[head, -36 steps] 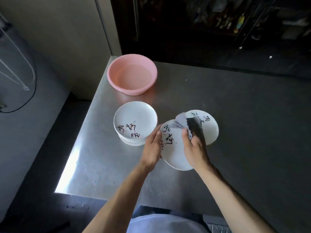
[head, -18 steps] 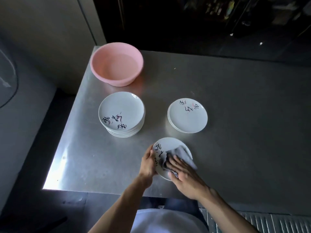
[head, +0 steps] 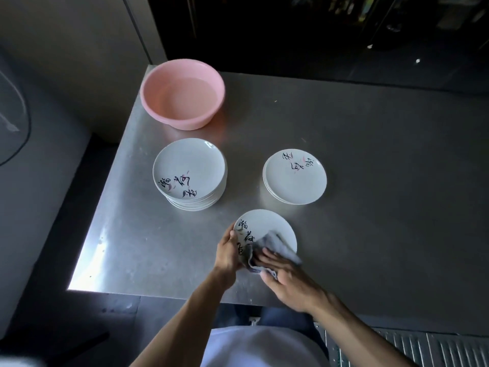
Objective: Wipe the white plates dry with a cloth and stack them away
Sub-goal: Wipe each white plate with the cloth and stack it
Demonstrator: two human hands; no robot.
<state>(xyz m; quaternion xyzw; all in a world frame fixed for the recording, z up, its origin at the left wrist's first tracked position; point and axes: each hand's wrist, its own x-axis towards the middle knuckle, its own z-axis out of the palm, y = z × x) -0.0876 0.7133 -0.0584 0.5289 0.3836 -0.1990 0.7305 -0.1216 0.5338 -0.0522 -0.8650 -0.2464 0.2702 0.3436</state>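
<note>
A white plate (head: 267,225) with black brush lettering is held tilted near the table's front edge. My left hand (head: 227,251) grips its left rim, thumb on the face. My right hand (head: 285,276) presses a grey cloth (head: 267,246) flat against the plate's lower right part, fingers straight. A tall stack of white plates (head: 189,172) stands to the left behind it. A lower stack of white plates (head: 295,177) stands to the right.
A pink basin (head: 182,94) with water sits at the back left corner of the steel table (head: 383,181). The table's left edge and front edge are close to the plates. Dark shelving lies beyond the far edge.
The plate came down from in front of the right stack to the table's front edge. My right hand went from gripping the bunched cloth to pressing it flat on the plate.
</note>
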